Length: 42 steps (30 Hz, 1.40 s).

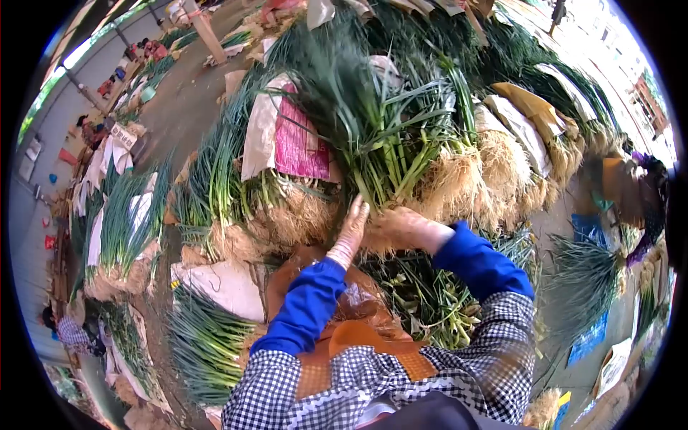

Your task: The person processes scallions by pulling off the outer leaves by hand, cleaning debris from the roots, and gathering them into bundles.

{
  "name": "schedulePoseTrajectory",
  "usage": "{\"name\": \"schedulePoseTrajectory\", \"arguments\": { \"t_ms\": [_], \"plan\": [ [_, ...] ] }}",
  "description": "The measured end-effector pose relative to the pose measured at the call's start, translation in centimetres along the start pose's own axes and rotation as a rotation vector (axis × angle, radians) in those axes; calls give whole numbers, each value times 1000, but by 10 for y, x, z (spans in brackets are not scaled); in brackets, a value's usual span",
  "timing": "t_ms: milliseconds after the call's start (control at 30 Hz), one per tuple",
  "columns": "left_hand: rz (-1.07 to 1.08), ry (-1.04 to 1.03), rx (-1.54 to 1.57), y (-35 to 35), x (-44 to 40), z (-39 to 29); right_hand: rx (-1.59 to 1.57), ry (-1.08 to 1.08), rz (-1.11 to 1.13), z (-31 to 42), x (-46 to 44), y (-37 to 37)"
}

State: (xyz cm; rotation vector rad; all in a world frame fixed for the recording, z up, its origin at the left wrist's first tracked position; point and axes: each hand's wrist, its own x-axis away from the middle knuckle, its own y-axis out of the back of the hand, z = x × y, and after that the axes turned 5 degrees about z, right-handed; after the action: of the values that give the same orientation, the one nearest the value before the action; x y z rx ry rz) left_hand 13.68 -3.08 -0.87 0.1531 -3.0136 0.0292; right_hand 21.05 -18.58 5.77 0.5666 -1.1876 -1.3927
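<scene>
A bunch of green onions [390,161] stands upright in front of me, its green leaves fanned out and blurred at the top. My right hand [398,226] is wrapped round the root end of this bunch. Against the bunch's left side lies my left hand [351,229], its fingers straight and pointing up. Bundles with pale, stringy roots [455,186] rest just right of the bunch. To its left is another bundle, partly covered by a pink and white sheet [297,140].
Loose green leaves [430,294] lie below my hands, beside an orange-brown plastic sheet [358,294]. More onions [208,344] lie at lower left near a white sack [222,287]. A person [72,333] is at far left, another [648,208] at far right.
</scene>
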Motion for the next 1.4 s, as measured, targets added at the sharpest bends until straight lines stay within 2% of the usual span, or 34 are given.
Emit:
{"name": "schedulePoseTrajectory", "arguments": {
  "t_ms": [33, 67, 100, 133, 200, 233, 333, 367, 400, 467, 500, 533, 600, 667, 700, 733, 767, 800, 867, 933, 967, 1033, 1067, 1133, 1200, 1267, 1300, 1333, 1400],
  "plan": [
    [25, -8, 98, -6, 0, -8, -25, 69, -135, -3, 19, 7],
    [43, -9, 203, -12, 4, -8, 75, 264, -304, 11, 52, 36],
    [-26, -76, 157, -12, 5, 2, -5, 72, -196, 29, 72, 72],
    [-31, -66, 161, -6, 7, 11, -34, -141, -109, 12, 72, 83],
    [-72, -104, -65, 8, 15, 24, -296, -580, -650, -8, 89, 72],
    [-165, -191, 21, 5, 22, 23, -280, -646, -627, -14, 86, 69],
    [-244, -153, -78, 16, 39, 37, -234, -904, -526, -28, 48, 34],
    [-272, -140, -97, 14, 46, 28, -591, -873, -566, -42, 36, 17],
    [-268, -136, -96, 11, 52, 21, -861, -803, -818, -38, 27, 2],
    [-155, -166, 15, 5, 58, 3, -1207, -586, -1031, -20, 17, 0],
    [-105, -198, 58, -2, 60, -8, -1271, -557, -926, 5, 31, 5],
    [-32, -164, 57, -11, 72, -39, -1453, -362, -934, 17, 34, -10],
    [196, -88, 115, -20, 78, -36, -1485, -292, -767, 64, 55, -16],
    [492, 246, 515, -34, 98, -27, -1459, -281, -710, 81, 62, -51],
    [450, 343, 625, -40, 109, -19, -1455, -289, -685, 80, 67, -63],
    [403, 443, 732, -47, 116, -6, -1350, -302, -753, 73, 66, -76],
    [377, 407, 764, -53, 116, 24, -1426, -364, -830, 72, 66, -77],
    [334, 221, 470, -64, 116, 43, -1499, -425, -912, 69, 63, -76],
    [364, 378, 286, -75, 123, 30, -1249, -528, -1164, 54, 50, -84],
    [314, 331, 764, -85, 126, 39, -693, -763, -1226, 60, 49, -92],
    [276, 407, 748, -88, 131, 35, -416, -857, -1185, 69, 54, -92],
    [188, 565, 751, -95, 147, 21, -88, -831, -1154, 71, 63, -118],
    [193, 570, 743, -94, 147, 30, 46, -794, -1092, 80, 73, -123],
    [328, 367, 745, -86, 146, 48, 267, -548, -996, 108, 100, -129],
    [180, 426, 680, -94, 156, 25, 80, -568, -773, 117, 140, -148],
    [160, 433, 778, -74, 149, 4, 41, -679, -720, 102, 184, -185],
    [116, 412, 840, -63, 142, 15, 2, -810, -459, 84, 206, -212],
    [266, 442, 899, -48, 139, 20, -36, -928, -188, 67, 224, -237],
    [484, 546, 1104, -40, 145, 9, -87, -906, 6, 56, 218, -214]
  ]
}}
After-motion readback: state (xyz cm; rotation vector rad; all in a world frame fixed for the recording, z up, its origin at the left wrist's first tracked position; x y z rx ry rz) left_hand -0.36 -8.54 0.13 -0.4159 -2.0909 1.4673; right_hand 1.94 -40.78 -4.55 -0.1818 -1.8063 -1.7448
